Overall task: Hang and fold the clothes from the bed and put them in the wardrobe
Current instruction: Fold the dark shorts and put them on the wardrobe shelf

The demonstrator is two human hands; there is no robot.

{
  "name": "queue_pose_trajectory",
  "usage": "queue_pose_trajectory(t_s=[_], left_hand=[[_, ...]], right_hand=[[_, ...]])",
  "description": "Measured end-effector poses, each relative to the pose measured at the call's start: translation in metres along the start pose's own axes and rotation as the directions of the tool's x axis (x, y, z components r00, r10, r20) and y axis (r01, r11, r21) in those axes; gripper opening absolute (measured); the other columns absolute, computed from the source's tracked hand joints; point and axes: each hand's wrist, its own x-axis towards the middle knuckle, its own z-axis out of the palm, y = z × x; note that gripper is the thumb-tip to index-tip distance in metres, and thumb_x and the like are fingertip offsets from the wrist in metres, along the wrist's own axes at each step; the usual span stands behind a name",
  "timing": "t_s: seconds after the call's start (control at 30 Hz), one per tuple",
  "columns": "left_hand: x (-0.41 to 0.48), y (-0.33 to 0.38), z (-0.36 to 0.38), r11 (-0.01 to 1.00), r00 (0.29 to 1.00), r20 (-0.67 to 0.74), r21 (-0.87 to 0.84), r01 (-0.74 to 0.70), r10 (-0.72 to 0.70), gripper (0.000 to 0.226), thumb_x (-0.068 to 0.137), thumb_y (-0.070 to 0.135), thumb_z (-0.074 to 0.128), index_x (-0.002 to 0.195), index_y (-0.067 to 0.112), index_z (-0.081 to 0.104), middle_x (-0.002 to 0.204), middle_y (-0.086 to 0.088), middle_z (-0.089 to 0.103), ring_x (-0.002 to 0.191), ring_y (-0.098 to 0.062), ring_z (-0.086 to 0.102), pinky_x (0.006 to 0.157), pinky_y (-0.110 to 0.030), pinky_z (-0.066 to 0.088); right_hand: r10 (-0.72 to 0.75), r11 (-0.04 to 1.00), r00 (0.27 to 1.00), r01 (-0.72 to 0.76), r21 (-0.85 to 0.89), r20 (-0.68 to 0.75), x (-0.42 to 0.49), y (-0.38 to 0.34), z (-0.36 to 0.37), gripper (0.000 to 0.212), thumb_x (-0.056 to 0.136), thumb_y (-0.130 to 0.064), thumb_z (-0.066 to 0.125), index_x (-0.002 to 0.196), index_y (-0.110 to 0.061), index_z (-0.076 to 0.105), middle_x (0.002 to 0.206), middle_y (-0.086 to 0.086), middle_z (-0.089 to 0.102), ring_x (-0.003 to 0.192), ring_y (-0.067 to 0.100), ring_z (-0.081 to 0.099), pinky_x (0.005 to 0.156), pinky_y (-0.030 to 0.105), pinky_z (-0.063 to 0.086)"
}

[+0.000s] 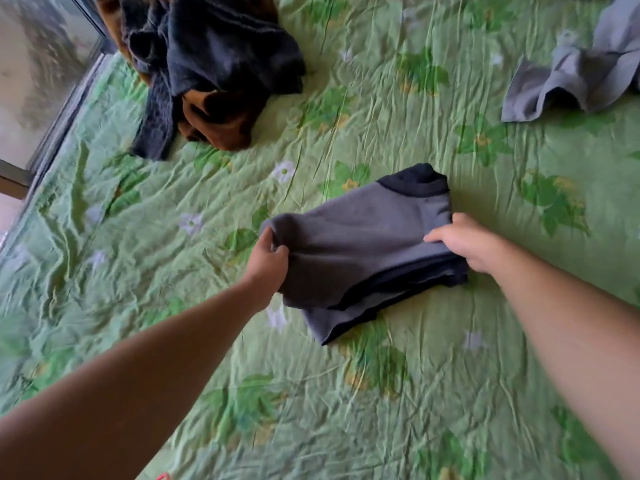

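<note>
A grey fleece garment (360,244) with a dark navy collar band lies folded in layers at the centre of the frame on the bed (450,358), whose green floral cover is creased. The left hand (266,261) pinches its left edge; the right hand (464,240) grips its right edge, fingers curled over the fabric.

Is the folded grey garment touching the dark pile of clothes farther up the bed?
Apart. The head view shows bare green bedspread between the folded grey garment and the dark pile.
</note>
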Motion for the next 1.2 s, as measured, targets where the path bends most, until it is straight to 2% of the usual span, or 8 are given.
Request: queue_pose_trajectory(t_s=[0.23, 0.33, 0.5, 0.63, 0.8, 0.93, 1.07, 1.2], left_hand=[[-0.02, -0.013, -0.011, 0.98, 0.865, 0.463, 0.142, 0.141, -0.191, 0.094, 0.065, 0.04, 0.092, 0.136, 0.04, 0.03, 0.113, -0.006, 0.064, 0.07, -0.021, 0.067, 0.049, -0.032, 0.052], [-0.021, -0.017, -0.003, 0.978, 0.926, 0.316, 0.098, 0.184, -0.206, 0.069, 0.074, 0.051, 0.082, 0.128, 0.037, 0.042, 0.11, -0.005, 0.066, 0.076, -0.02, 0.068, 0.054, -0.035, 0.057], [-0.007, -0.021, 0.007, 0.99, 0.989, -0.068, 0.04, 0.133, -0.13, 0.023, 0.088, 0.043, 0.062, 0.108, 0.03, 0.067, 0.112, -0.008, 0.059, 0.103, -0.03, 0.063, 0.087, -0.043, 0.057], [0.002, -0.004, 0.011, 0.871, 0.951, -0.001, -0.403, 0.282, -0.309, 0.01, 0.088, 0.029, 0.071, 0.09, 0.019, 0.069, 0.099, -0.006, 0.074, 0.099, -0.025, 0.071, 0.087, -0.038, 0.059], [0.02, 0.026, -0.002, 0.924, 0.994, -0.016, -0.37, 0.094, -0.107, 0.005, 0.085, 0.011, 0.071, 0.088, 0.015, 0.071, 0.082, -0.005, 0.073, 0.081, -0.024, 0.07, 0.068, -0.033, 0.058], [0.048, 0.058, -0.023, 0.932, 0.997, -0.009, -0.357, 0.063, -0.071, 0.035, 0.085, 0.025, 0.075, 0.116, 0.027, 0.061, 0.088, -0.003, 0.067, 0.075, -0.019, 0.063, 0.056, -0.029, 0.051], [0.043, 0.038, -0.029, 0.962, 0.932, 0.245, 0.014, 0.274, -0.269, 0.065, 0.082, 0.034, 0.08, 0.135, 0.032, 0.042, 0.112, -0.003, 0.063, 0.1, -0.024, 0.064, 0.076, -0.044, 0.058], [0.038, 0.016, -0.017, 0.967, 0.947, 0.2, 0.001, 0.256, -0.251, 0.032, 0.088, 0.016, 0.07, 0.118, 0.018, 0.059, 0.109, -0.005, 0.067, 0.096, -0.021, 0.066, 0.086, -0.044, 0.058]], right_hand=[[0.011, 0.993, 1.0, -0.009, -0.117, 0.017, 0.001, 0.012, -0.013, 0.079, 0.084, -0.015, 0.078, 0.149, -0.006, 0.035, 0.153, 0.013, 0.043, 0.136, 0.033, 0.044, 0.114, 0.045, 0.036], [-0.019, 0.993, 0.999, 0.014, -0.118, -0.044, 0.003, -0.002, -0.007, 0.071, 0.079, -0.016, 0.078, 0.139, -0.007, 0.042, 0.14, 0.014, 0.051, 0.122, 0.033, 0.053, 0.101, 0.043, 0.045], [-0.076, 0.945, 0.989, 0.112, 0.309, -0.125, 0.011, -0.019, -0.004, 0.056, 0.073, -0.038, 0.083, 0.115, -0.014, 0.054, 0.115, 0.004, 0.067, 0.095, 0.022, 0.066, 0.083, 0.038, 0.056], [-0.079, 0.905, 0.991, 0.116, 0.41, -0.105, 0.011, -0.019, -0.003, 0.065, 0.075, -0.031, 0.085, 0.122, -0.014, 0.044, 0.118, 0.007, 0.063, 0.101, 0.026, 0.067, 0.09, 0.047, 0.057], [-0.016, 0.876, 0.999, -0.003, 0.482, 0.036, 0.003, -0.003, -0.023, 0.049, 0.068, -0.004, 0.082, 0.11, -0.015, 0.06, 0.107, 0.009, 0.073, 0.093, 0.028, 0.073, 0.08, 0.043, 0.06], [0.042, 0.784, 0.998, -0.06, 0.617, 0.044, 0.001, 0.016, -0.025, 0.084, 0.071, -0.006, 0.081, 0.143, -0.016, 0.039, 0.128, 0.011, 0.065, 0.098, 0.028, 0.072, 0.076, 0.047, 0.061], [0.012, 0.832, 0.999, -0.03, 0.554, 0.036, 0.001, 0.029, -0.007, 0.118, 0.076, -0.007, 0.08, 0.157, -0.035, -0.001, 0.157, 0.0, 0.031, 0.13, 0.021, 0.046, 0.11, 0.048, 0.042], [-0.016, 0.918, 0.996, 0.049, 0.392, -0.086, -0.004, 0.034, -0.001, 0.109, 0.074, -0.011, 0.079, 0.146, -0.052, 0.008, 0.156, -0.001, 0.03, 0.134, 0.027, 0.042, 0.111, 0.049, 0.04]])
